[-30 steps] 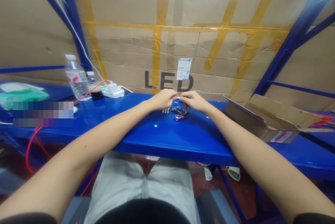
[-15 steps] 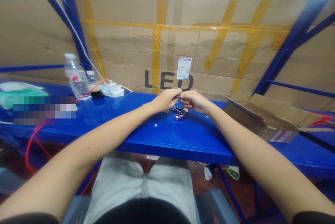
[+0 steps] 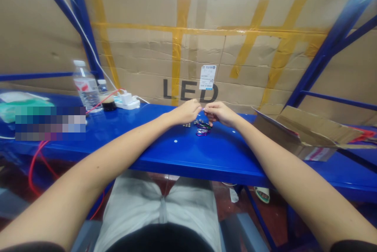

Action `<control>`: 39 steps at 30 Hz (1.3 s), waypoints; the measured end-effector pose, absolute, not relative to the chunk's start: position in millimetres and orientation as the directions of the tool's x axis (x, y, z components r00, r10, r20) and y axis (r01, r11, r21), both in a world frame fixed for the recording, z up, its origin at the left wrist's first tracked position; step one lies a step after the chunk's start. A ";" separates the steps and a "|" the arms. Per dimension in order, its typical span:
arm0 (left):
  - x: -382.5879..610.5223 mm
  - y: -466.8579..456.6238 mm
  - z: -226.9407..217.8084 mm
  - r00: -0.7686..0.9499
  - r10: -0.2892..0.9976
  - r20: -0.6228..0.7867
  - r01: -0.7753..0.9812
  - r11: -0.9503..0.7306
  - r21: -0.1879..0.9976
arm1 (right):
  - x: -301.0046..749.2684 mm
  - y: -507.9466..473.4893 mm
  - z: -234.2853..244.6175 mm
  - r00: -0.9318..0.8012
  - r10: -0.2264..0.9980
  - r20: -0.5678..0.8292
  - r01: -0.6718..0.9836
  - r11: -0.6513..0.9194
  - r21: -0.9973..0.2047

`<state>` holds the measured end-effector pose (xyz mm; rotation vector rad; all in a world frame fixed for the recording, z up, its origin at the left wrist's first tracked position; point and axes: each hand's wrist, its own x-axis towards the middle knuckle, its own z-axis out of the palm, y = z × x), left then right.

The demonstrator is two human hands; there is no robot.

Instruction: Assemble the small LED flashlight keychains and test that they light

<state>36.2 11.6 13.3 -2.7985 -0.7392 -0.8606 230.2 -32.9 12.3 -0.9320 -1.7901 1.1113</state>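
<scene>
My left hand (image 3: pixel 185 112) and my right hand (image 3: pixel 219 113) meet fingertip to fingertip above the far part of the blue shelf (image 3: pixel 188 149). Both pinch a tiny metal part between them, too small to name. Just under the hands lies a small pile of coloured carabiner clips (image 3: pixel 202 129), purple and green among them. A few small silver rings (image 3: pixel 187 125) lie to the left of the pile. Both forearms stretch forward over my lap.
A water bottle (image 3: pixel 85 87), a dark jar (image 3: pixel 107 96) and a white power strip (image 3: pixel 127 101) with a red cable stand at the back left. An open cardboard box (image 3: pixel 306 132) lies at the right. A taped cardboard wall marked LED (image 3: pixel 206 47) closes the back.
The hands have stayed together at the same spot; the fingers shifted slightly around the small part. The pile of clips has not moved.
</scene>
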 end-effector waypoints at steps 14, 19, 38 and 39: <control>30.0 7.4 11.3 0.707 0.341 0.619 0.346 -0.931 0.118 | 232.0 -34.3 12.0 -0.398 0.893 0.210 0.152 0.291 -0.945; 30.5 10.0 8.6 0.686 0.305 0.661 0.301 -0.946 0.124 | 231.4 -36.2 12.8 -0.388 0.904 0.180 0.111 0.240 -0.964; 31.2 9.8 5.9 0.683 0.230 0.694 0.299 -0.954 0.021 | 229.3 -38.6 16.6 -0.369 0.921 0.124 -0.013 0.128 -0.992; 31.1 10.0 5.6 0.685 0.225 0.693 0.300 -0.954 0.014 | 229.4 -38.4 16.8 -0.374 0.920 0.117 -0.020 0.118 -0.993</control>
